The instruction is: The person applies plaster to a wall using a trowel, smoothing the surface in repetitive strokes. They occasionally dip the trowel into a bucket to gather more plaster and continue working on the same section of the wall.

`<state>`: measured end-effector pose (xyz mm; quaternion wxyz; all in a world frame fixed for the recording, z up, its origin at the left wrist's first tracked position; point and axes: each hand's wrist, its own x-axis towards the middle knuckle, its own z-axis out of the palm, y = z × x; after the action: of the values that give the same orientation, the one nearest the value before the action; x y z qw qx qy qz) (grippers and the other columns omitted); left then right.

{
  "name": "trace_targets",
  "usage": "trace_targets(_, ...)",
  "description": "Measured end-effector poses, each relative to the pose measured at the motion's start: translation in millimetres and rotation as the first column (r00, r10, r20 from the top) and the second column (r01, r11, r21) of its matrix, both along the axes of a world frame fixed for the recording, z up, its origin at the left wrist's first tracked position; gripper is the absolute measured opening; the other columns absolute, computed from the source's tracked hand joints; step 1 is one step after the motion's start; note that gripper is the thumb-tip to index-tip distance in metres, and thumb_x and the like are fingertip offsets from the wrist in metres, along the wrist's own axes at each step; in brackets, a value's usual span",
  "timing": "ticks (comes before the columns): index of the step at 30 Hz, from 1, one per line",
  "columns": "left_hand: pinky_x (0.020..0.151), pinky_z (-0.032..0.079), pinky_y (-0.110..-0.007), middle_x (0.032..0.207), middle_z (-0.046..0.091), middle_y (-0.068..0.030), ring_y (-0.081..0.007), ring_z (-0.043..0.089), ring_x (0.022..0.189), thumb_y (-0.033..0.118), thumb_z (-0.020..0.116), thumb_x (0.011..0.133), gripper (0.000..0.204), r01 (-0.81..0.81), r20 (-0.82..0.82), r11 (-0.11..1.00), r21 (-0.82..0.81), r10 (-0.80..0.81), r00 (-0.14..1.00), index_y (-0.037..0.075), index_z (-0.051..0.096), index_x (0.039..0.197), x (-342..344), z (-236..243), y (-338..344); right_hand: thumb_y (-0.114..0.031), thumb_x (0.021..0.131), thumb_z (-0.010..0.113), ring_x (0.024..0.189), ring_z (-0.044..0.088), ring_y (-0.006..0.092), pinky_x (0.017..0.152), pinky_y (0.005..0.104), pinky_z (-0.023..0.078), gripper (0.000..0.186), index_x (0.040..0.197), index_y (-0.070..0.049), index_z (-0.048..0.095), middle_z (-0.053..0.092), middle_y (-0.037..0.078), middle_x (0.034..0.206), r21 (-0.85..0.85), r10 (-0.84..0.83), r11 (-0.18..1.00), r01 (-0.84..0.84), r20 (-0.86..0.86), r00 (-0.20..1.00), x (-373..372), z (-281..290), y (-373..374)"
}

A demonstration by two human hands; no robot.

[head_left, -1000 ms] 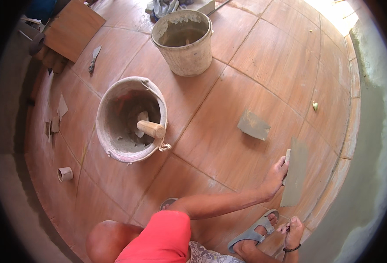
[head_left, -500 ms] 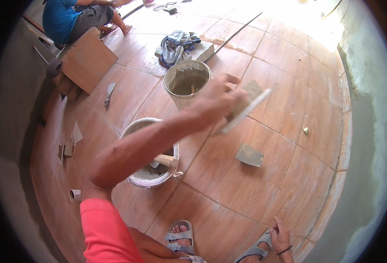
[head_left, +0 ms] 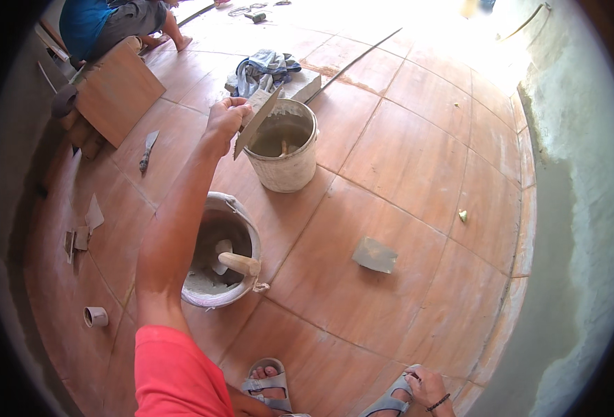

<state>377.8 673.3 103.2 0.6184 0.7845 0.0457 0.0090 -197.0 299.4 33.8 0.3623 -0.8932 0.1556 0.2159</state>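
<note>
My left hand (head_left: 228, 125), at the end of my outstretched arm, grips a flat scraper blade (head_left: 257, 124) with mortar smeared on it. The blade is tilted beside the left rim of the far bucket (head_left: 301, 161), which holds grey mix and a stick-like handle. Nearer to me, a second bucket (head_left: 253, 240) contains grey mortar and a trowel with a wooden handle (head_left: 240, 264); my forearm partly covers its left side. My right hand (head_left: 429, 389), wearing a dark bracelet, is low by my right sandal (head_left: 394, 396), its fingers loosely bent with nothing visible in them.
A grey block (head_left: 375, 255) lies on the tiled floor (head_left: 335, 306). To the left are a putty knife (head_left: 148, 151), scraps (head_left: 81, 238) and a white cup (head_left: 96, 317). Cloth (head_left: 265, 69) lies on a slab. A person in blue (head_left: 84, 28) sits behind a board (head_left: 119, 90).
My left hand has swung left with the scraper blade, from right of the far bucket to its left rim. My right hand has shifted slightly left and down, its fingers more bent.
</note>
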Motion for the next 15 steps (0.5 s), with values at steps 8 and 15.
trace_targets(8,0.063,0.059,-0.030,0.097,0.068,-0.0112,-0.0167,0.068,0.078,0.012,0.065,0.093,0.025,0.095,-0.144,0.913,-0.396,-0.164,0.976,0.001,0.060,0.115,-2.0,21.9,-9.3,-0.008,0.085,0.066,0.087,0.062,0.0389,0.076,0.0449,0.051,0.034,0.118,-0.005,0.061,0.064,0.019,0.093,-0.207,0.611,0.785,-0.585,0.099,0.785,191.0,84.0,-5.0)
trace_targets(15,0.064,0.060,-0.031,0.098,0.068,-0.0128,-0.0190,0.069,0.080,0.014,0.065,0.095,0.025,0.268,-0.123,0.761,-0.591,-0.413,0.902,-0.001,0.060,0.114,-40.1,45.7,-1.8,-0.008,0.086,0.064,0.110,0.060,0.0370,0.094,0.0436,0.049,0.060,0.142,-0.009,0.042,0.054,0.021,0.129,-0.585,0.774,0.631,-0.509,0.426,0.469,426.6,73.6,118.5)
